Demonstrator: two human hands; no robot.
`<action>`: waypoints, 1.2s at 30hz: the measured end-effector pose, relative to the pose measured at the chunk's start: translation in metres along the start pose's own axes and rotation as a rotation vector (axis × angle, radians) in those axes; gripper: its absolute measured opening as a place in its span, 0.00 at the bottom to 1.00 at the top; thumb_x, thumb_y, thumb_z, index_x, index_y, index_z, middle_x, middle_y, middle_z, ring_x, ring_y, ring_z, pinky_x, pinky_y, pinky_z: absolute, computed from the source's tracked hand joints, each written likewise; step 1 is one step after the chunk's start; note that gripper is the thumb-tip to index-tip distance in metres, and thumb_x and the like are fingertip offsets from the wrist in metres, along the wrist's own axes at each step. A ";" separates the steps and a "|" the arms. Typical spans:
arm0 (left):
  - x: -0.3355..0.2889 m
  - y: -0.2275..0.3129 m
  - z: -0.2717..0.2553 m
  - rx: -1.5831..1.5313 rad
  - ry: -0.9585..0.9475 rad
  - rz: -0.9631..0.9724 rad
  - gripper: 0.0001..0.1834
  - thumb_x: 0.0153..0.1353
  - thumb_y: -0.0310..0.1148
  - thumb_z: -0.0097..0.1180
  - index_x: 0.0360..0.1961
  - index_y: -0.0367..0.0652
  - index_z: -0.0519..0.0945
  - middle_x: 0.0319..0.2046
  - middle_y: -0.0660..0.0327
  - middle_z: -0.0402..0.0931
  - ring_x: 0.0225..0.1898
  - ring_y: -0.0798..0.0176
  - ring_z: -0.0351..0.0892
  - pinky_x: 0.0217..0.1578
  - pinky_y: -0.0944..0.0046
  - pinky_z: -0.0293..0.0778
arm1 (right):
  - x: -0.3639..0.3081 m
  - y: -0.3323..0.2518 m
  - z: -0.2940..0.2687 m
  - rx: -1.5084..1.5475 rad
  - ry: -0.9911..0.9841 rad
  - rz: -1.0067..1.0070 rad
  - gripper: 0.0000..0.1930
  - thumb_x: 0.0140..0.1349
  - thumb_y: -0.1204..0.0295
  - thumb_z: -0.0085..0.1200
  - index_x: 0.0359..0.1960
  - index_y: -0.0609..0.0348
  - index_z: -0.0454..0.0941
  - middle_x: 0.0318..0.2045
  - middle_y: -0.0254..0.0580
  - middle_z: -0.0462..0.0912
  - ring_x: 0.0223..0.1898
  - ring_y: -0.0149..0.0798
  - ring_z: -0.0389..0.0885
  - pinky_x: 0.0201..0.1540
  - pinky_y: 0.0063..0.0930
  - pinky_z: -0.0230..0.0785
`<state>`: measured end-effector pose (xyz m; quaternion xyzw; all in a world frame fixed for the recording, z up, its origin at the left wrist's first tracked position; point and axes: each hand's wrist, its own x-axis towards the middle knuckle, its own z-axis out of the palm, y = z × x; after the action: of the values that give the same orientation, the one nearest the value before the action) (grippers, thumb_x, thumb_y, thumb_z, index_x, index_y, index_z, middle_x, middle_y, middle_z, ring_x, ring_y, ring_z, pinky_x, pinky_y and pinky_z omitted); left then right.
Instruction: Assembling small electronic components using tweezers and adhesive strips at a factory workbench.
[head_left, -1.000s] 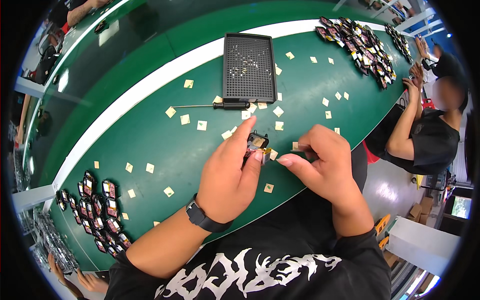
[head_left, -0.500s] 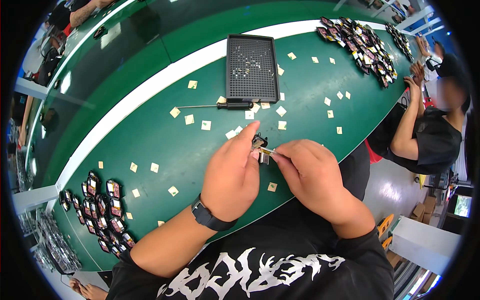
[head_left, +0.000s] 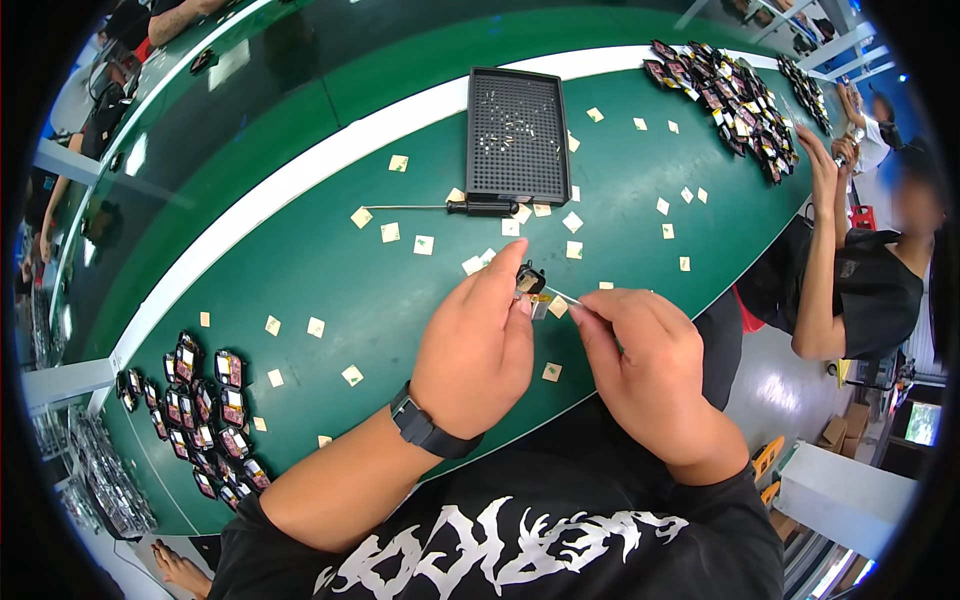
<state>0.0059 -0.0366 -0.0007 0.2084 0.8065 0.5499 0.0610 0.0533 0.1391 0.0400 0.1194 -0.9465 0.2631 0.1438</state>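
My left hand (head_left: pixel 478 335), with a black watch (head_left: pixel 425 425) on its wrist, is closed on a small black electronic housing (head_left: pixel 532 277). A silver, yellow-edged piece (head_left: pixel 540 304) shows at the housing's lower side by my thumb. My right hand (head_left: pixel 645 350) pinches a thin silver tool (head_left: pixel 563 295) that looks like tweezers. Its tip points at the housing from the right; whether it touches is too small to tell. Small pale square stickers (head_left: pixel 572 222) lie scattered on the green table (head_left: pixel 390 300) around my hands.
Ahead stands a black perforated tray (head_left: pixel 518 190) holding small bright parts. A black-handled screwdriver (head_left: pixel 485 208) lies along its near edge. Several black housings are piled at the left (head_left: pixel 205 410) and far right (head_left: pixel 735 110). A co-worker (head_left: pixel 850 290) sits at the right.
My right hand has drawn a little to the right and downward with the silver tool, baring more of it. The co-worker's arms have shifted. The whole view has moved slightly.
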 end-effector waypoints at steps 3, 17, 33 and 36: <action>0.000 0.002 -0.001 -0.004 -0.038 -0.025 0.26 0.65 0.20 0.51 0.65 0.28 0.67 0.43 0.40 0.78 0.43 0.39 0.79 0.45 0.50 0.76 | 0.001 0.005 0.006 -0.004 -0.001 -0.035 0.07 0.58 0.81 0.62 0.37 0.65 0.79 0.31 0.47 0.82 0.31 0.49 0.81 0.34 0.39 0.74; 0.003 0.000 -0.006 -0.254 -0.130 -0.167 0.24 0.71 0.25 0.46 0.67 0.31 0.67 0.34 0.52 0.77 0.33 0.54 0.78 0.37 0.58 0.74 | 0.007 0.022 0.011 0.211 -0.056 0.006 0.07 0.59 0.80 0.64 0.37 0.65 0.79 0.30 0.46 0.84 0.30 0.45 0.84 0.31 0.34 0.75; 0.004 -0.005 -0.001 -0.438 -0.068 -0.253 0.24 0.71 0.23 0.46 0.67 0.35 0.70 0.33 0.67 0.74 0.28 0.77 0.69 0.29 0.73 0.68 | 0.008 0.020 0.015 0.455 -0.099 0.190 0.11 0.55 0.77 0.69 0.41 0.61 0.85 0.30 0.39 0.85 0.21 0.27 0.77 0.24 0.21 0.68; 0.004 -0.004 0.000 -0.357 -0.062 -0.200 0.24 0.70 0.23 0.48 0.66 0.34 0.71 0.34 0.65 0.76 0.28 0.77 0.70 0.30 0.73 0.69 | 0.007 0.021 0.013 0.443 -0.063 0.208 0.09 0.55 0.77 0.68 0.39 0.61 0.86 0.28 0.39 0.85 0.20 0.26 0.76 0.23 0.21 0.68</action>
<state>0.0010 -0.0366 -0.0039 0.1299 0.7105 0.6687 0.1762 0.0377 0.1486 0.0213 0.0583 -0.8769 0.4737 0.0567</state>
